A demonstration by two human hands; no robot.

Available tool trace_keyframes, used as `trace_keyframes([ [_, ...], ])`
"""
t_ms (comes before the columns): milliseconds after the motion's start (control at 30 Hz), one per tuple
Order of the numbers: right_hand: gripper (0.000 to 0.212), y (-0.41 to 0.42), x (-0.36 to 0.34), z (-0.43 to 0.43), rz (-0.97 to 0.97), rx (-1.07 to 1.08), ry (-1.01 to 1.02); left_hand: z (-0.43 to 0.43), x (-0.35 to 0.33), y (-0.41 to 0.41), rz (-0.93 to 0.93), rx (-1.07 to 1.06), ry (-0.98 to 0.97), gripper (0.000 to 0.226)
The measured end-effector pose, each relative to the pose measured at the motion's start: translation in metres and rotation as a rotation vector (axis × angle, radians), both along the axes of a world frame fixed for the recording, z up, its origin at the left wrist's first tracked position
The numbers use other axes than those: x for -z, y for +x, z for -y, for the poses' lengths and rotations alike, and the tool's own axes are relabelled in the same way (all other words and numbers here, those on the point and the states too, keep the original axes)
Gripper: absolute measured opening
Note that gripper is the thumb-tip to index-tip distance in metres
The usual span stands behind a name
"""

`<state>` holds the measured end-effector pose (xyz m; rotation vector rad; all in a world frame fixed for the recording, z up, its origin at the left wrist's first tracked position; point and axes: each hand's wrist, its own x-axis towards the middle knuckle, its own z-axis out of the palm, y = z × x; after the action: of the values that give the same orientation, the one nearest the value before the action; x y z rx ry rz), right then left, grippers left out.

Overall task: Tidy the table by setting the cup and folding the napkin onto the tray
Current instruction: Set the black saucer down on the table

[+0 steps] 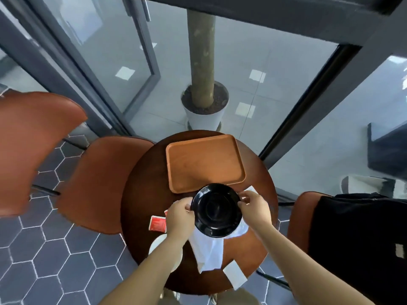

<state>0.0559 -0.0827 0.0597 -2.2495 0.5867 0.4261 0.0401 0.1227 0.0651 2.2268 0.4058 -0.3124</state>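
Observation:
A black saucer (217, 210) is held above the round dark wooden table (141, 194), just in front of the near edge of the wooden tray (204, 161). My left hand (179, 216) pinches its left rim and my right hand (255, 208) pinches its right rim. A crumpled white napkin (207, 249) lies on the table beneath the saucer and trails toward me. A white cup (156, 245) stands at the near left, mostly hidden by my left forearm. The tray holds nothing.
A red packet (157, 223) lies left of my left hand. A white paper slip (234, 277) sits at the table's near right edge. Brown chairs (94, 183) stand left; a chair with a black bag (352, 238) right. A potted tree (203, 111) stands behind the table.

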Motion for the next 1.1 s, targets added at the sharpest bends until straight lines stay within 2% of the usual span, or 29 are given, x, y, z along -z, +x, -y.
trace_keyframes([
  [233, 0.033, 0.032, -0.008, -0.079, -0.002, -0.174, 0.046, -0.076, -0.004, -0.002, 0.051, -0.140, 0.027, 0.021],
  [400, 0.035, 0.052, -0.004, -0.141, -0.015, -0.373, -0.041, -0.133, 0.007, -0.001, -0.004, -0.212, 0.061, 0.018],
  [500, 0.046, 0.064, 0.006, -0.170, -0.050, -0.388, -0.028, -0.159, 0.016, 0.003, -0.029, -0.250, 0.052, 0.025],
  [633, 0.050, 0.078, 0.019, -0.200, -0.052, -0.391, -0.031, -0.186, 0.033, 0.014, -0.068, -0.303, 0.042, 0.041],
  [800, 0.053, 0.101, 0.041, -0.230, -0.039, -0.442, -0.115, -0.212, 0.065, 0.032, -0.127, -0.414, -0.030, 0.044],
  [1100, 0.031, 0.133, 0.079, -0.260, 0.034, -0.616, -0.299, -0.233, 0.110, 0.066, -0.147, -0.464, -0.078, 0.050],
])
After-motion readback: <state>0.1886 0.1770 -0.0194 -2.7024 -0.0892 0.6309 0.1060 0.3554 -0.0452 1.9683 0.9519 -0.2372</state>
